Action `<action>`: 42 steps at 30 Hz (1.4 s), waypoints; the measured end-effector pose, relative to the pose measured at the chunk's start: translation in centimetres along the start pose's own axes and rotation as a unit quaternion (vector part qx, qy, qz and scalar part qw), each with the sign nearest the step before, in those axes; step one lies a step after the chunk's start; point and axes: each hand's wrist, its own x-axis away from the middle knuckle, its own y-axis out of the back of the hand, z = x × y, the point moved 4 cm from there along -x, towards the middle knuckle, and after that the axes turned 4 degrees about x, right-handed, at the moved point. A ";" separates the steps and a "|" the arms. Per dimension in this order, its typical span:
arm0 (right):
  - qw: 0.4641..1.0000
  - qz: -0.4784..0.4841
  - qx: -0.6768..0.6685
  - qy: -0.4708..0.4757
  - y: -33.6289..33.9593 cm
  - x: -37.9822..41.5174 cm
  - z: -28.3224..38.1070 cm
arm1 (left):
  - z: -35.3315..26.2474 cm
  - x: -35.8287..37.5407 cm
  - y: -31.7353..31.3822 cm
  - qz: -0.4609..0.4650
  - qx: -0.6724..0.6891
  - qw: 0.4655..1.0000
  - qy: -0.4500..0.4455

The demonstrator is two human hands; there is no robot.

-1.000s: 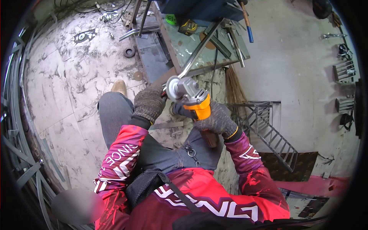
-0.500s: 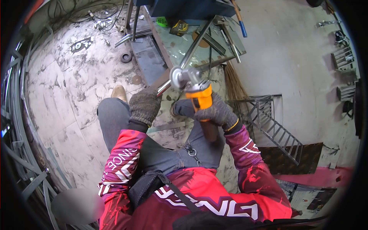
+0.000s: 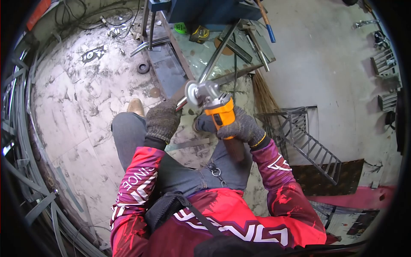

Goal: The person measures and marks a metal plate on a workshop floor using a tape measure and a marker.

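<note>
My gloved right hand point(image 3: 239, 126) grips the yellow body of an angle grinder point(image 3: 214, 105). Its grey head and disc point(image 3: 192, 92) rest against a long shiny metal tube point(image 3: 216, 53) that runs from the workbench down toward me. My gloved left hand point(image 3: 162, 120) closes around the tube's near end, just left of the disc. Both arms wear red and purple printed sleeves.
A glass-topped workbench point(image 3: 201, 51) carries a tape measure point(image 3: 199, 33), metal bars and a blue-handled tool point(image 3: 266, 21). Loose discs point(image 3: 143, 67) lie on the stained floor. A metal grille frame point(image 3: 308, 141) stands at right; curved metal strips point(image 3: 25, 171) pile at left.
The grinder first rose and tilted upright, then came back down slightly with its disc on the tube. My left hand stayed on the tube's end.
</note>
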 end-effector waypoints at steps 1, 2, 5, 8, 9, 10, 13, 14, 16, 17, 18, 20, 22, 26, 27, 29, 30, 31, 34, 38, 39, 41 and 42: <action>0.999 -0.008 -0.043 0.007 0.5 -0.3 0.0 | 0.0 -0.1 0.1 0.004 0.017 1.000 0.002; 0.996 -0.016 -0.086 0.015 1.0 -0.4 0.0 | 0.0 -0.2 0.3 0.006 0.034 0.999 0.002; 0.966 -0.053 -0.252 -0.033 3.6 -0.8 -5.3 | 1.3 -1.0 0.6 0.065 0.064 0.994 0.063; 0.905 -0.044 -0.421 0.043 2.7 0.0 -6.3 | 2.7 -1.4 0.2 0.068 0.117 0.987 0.082; 0.842 -0.032 -0.524 0.122 2.8 -0.2 -7.4 | 2.7 -1.3 0.4 0.054 0.147 0.985 0.071; 0.836 -0.080 -0.527 0.127 4.1 -0.8 -11.5 | 2.5 -1.1 0.6 0.058 0.175 0.980 0.076; 0.795 -0.114 -0.577 0.146 3.7 0.3 -12.1 | 2.0 -0.9 1.2 0.075 0.126 0.983 0.111; 0.782 -0.134 -0.590 0.152 3.7 0.7 -12.6 | 2.7 -1.1 0.5 0.082 0.126 0.979 0.135; 0.763 -0.142 -0.606 0.173 2.7 1.8 -12.0 | 1.6 -0.8 1.6 0.045 0.114 0.986 0.116; 0.749 -0.154 -0.616 0.189 2.5 2.3 -12.0 | 1.0 -0.6 2.1 0.012 0.110 0.989 0.098; 0.743 -0.146 -0.620 0.204 2.6 2.4 -12.9 | 1.3 -0.4 2.1 -0.080 0.086 0.993 0.021; 0.736 -0.146 -0.626 0.215 2.8 2.5 -15.2 | -2.2 0.9 5.5 -0.183 0.023 0.981 -0.052; 0.736 -0.142 -0.618 0.239 2.7 3.3 -13.9 | -6.3 2.3 8.0 -0.274 -0.028 0.952 -0.137; 0.709 -0.133 -0.647 0.248 3.1 2.4 -15.5 | -12.5 4.6 3.5 0.045 0.109 0.983 -0.139; 0.702 -0.134 -0.651 0.255 3.1 2.3 -15.7 | -13.3 5.3 0.5 0.135 0.110 0.979 -0.104; 0.699 -0.126 -0.651 0.268 2.7 2.3 -15.8 | -13.2 6.2 -6.2 0.322 0.106 0.940 -0.039; 0.705 -0.130 -0.645 0.265 2.6 2.5 -15.8 | -14.5 6.2 -8.0 0.452 0.142 0.879 0.050; 0.701 -0.129 -0.647 0.271 3.0 2.7 -15.3 | -14.8 6.1 -9.1 0.451 0.136 0.881 0.046; 0.741 -0.113 -0.588 0.305 4.3 3.7 -13.5 | -16.8 5.7 -10.8 0.482 0.345 0.800 0.093; 0.744 -0.245 -0.575 0.235 7.3 4.5 -10.3 | -19.6 2.6 -10.5 0.291 0.260 0.920 -0.026; 0.787 -0.340 -0.462 0.226 8.4 2.6 -11.3 | -20.2 0.9 -10.5 0.255 0.240 0.936 -0.040; 0.816 -0.402 -0.378 0.175 8.6 0.0 -13.1 | -22.6 -1.4 -9.4 0.219 0.052 0.974 -0.012; 0.805 -0.421 -0.375 0.184 9.3 -1.0 -12.9 | -23.0 -1.9 -9.6 0.207 0.037 0.977 -0.032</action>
